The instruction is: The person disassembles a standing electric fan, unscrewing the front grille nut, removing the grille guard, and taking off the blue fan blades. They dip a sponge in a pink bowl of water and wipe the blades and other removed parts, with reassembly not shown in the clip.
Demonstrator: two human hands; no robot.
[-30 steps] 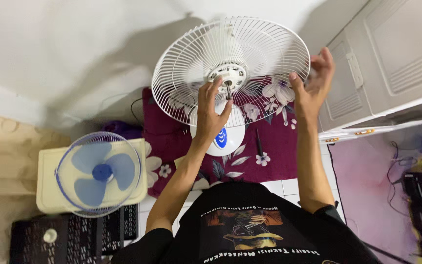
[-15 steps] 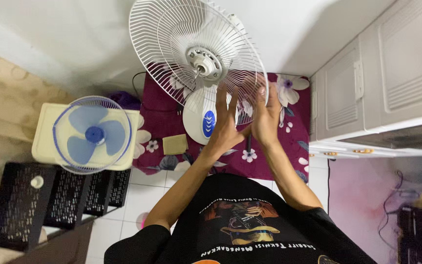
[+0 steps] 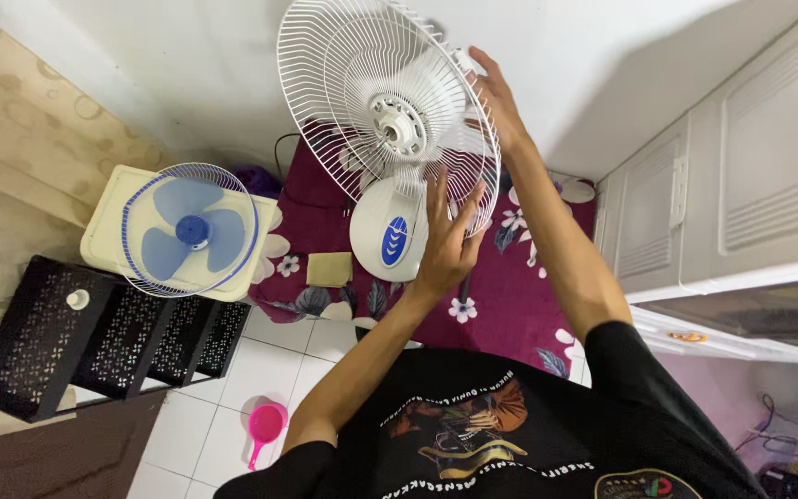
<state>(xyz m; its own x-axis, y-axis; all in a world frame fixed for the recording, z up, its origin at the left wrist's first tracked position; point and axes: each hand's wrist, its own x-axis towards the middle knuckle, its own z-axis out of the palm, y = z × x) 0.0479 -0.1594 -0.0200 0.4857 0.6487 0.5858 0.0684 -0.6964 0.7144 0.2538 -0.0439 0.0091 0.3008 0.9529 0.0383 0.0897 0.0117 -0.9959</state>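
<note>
Steadying the white fan [image 3: 390,120] over the maroon mat [image 3: 510,296], left hand [image 3: 445,236] lies open-fingered against the grille's lower rim, right hand [image 3: 501,97] open on its far edge, bracing both sides.

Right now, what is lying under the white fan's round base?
The white fan base stands on a maroon flowered mat. A black cord shows near it. The mat directly beneath the base is covered, so anything there cannot be seen.
</note>
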